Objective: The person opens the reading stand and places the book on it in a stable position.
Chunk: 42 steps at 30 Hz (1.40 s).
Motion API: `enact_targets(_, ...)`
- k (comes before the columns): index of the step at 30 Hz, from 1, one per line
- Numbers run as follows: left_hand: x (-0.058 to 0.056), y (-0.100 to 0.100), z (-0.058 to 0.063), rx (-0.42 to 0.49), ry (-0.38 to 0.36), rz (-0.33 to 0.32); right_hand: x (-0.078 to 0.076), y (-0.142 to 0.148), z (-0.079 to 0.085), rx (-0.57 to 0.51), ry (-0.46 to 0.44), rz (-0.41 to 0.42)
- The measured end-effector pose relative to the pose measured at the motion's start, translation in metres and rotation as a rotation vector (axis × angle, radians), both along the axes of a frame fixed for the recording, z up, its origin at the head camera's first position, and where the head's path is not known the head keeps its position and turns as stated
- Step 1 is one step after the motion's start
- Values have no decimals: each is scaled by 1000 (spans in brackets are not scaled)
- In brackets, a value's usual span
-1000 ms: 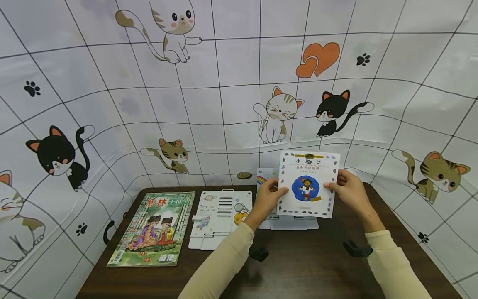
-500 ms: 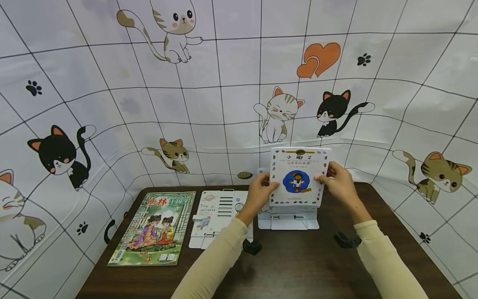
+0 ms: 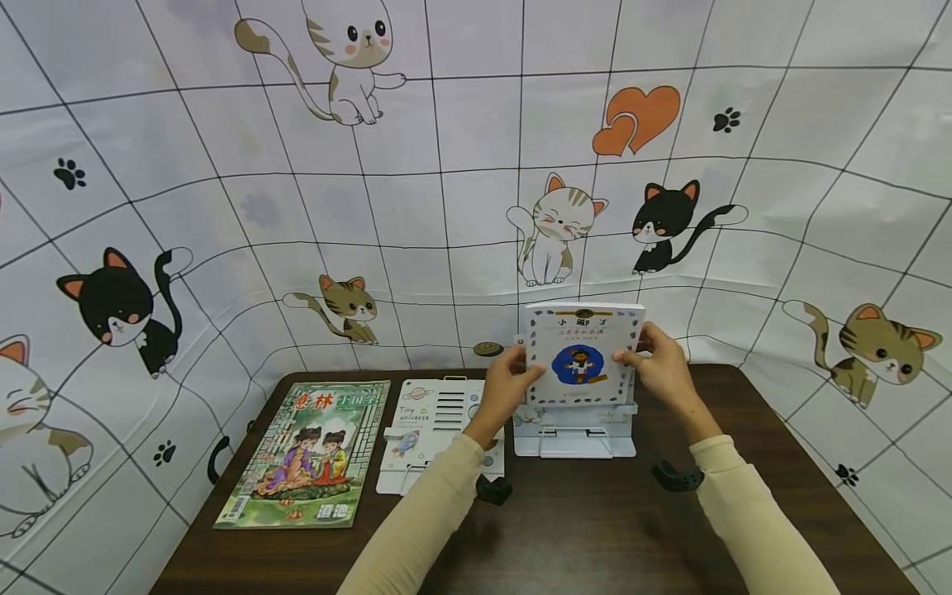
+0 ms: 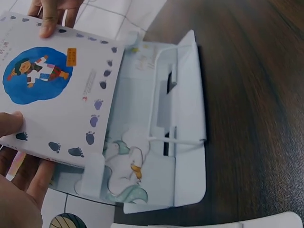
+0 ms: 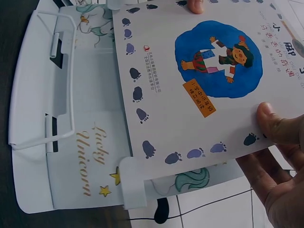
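A white picture book [image 3: 580,364] with a blue-backed cartoon figure and footprint border is held upright at the far middle-right of the table. My left hand [image 3: 506,388] pinches its left edge, thumb on the cover, fingers behind. On the right edge, my right hand [image 3: 662,368] grips it the same way. Just behind the book stands a white book stand [image 3: 576,421] with a wire page holder [image 5: 70,80] and a printed swan [image 4: 126,173]. The book's lower corners meet the stand's side tabs [image 5: 133,183]; whether it rests on them, I cannot tell.
Left of the stand, a second white book stand [image 3: 416,421] lies flat, partly hidden by my left arm. A green illustrated magazine [image 3: 305,454] lies at the table's left. A cat-printed cloth wall [image 3: 461,207] rises behind the dark wooden table [image 3: 580,529].
Both hands have carried the book leftward, bringing it in front of the standing book stand. It rose slightly, then came down. The flat stand and magazine stayed put.
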<state>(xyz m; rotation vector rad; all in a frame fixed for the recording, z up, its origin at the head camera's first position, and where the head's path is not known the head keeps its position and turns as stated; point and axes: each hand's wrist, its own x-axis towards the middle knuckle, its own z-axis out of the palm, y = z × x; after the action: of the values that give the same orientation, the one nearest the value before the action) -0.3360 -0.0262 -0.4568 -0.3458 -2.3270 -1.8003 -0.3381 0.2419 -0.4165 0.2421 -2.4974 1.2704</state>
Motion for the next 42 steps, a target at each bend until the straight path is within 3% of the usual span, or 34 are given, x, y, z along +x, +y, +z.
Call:
enact_targets(7,1,-3,-6,-58,40,9,1,-1,-9,6,-12,-29)
enact_targets(15,6,0,-11,-211,82,108,6,-1,-25,5,-28,-71)
enact_targets(32,13,-2,-24,-314,94,169,7,-5,-54,69,-22,-125)
enact_targets(42,14,0,-28,-343,133,187,7,-13,-61,95,69,-185)
